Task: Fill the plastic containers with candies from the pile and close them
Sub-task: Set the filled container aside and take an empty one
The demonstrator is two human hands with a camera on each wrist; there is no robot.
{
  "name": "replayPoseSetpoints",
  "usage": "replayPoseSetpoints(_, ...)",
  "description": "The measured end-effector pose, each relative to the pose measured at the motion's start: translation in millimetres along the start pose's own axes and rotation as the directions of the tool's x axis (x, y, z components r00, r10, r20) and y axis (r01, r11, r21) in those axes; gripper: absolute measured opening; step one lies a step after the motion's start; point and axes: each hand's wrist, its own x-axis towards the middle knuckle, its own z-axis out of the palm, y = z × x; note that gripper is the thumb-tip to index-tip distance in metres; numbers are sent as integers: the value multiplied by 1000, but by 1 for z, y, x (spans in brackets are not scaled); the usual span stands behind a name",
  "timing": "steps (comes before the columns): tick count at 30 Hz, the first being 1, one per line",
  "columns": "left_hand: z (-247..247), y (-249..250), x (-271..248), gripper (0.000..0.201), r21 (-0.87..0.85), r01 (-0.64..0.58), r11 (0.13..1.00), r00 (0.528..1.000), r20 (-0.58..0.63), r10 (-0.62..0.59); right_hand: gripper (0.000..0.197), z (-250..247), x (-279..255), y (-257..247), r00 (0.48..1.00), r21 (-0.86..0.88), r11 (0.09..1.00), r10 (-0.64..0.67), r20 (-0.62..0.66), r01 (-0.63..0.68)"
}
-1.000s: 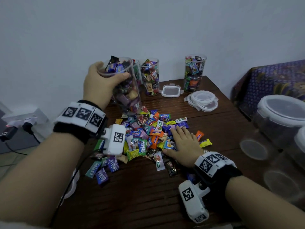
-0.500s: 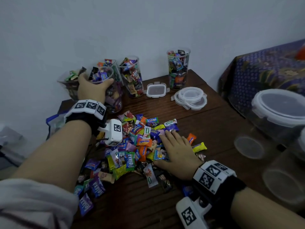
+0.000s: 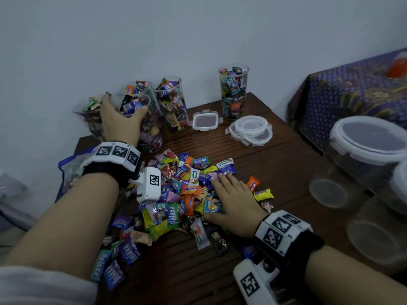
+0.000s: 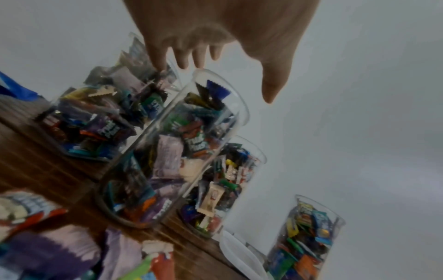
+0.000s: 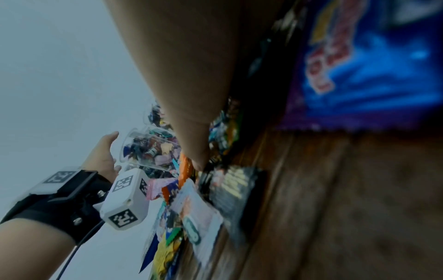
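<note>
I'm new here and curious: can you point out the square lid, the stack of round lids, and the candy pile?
square lid (image 3: 205,121): head view, its flat centre.
stack of round lids (image 3: 251,125): head view, top lid's centre.
candy pile (image 3: 189,190): head view, orange wrapper mid-pile.

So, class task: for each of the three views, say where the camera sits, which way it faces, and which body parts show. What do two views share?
Head: worn on the head, facing forward and down at the candy pile; both forearms and hands show.
Left wrist: looks along the left hand at the filled container; spread fingers show.
Right wrist: low over the table, looks along the right hand across the pile; left hand shows too.
Shared: the left-wrist and head views both show that container.
</note>
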Motion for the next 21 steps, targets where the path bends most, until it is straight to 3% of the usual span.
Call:
replayPoseSetpoints(6,-7,35,-16,82,-91,-94,991,994,39,98,84,-12,-8,-6,998,162,986,43,-49,-34)
replayPoseSetpoints(9,-2,58,-31,79,-172,-117,978,980,142,143,84,-17,-19,-2,991,216,975,78,-105,-54)
replayPoseSetpoints(13,14,90,-60,78,-270,-134,953,926,307,218,87,-18,-37,13,979,291,950,153,-135,-109)
replayPoseSetpoints(16,30,117,-89,88,-326,-144,934,830,474,293,87,-15,-49,27,969,300,940,211,-130,-165)
replayPoseSetpoints(21,56,151,-138,108,-332,-68,941,590,747,307,86,-12,-52,38,964,287,931,257,-72,-227)
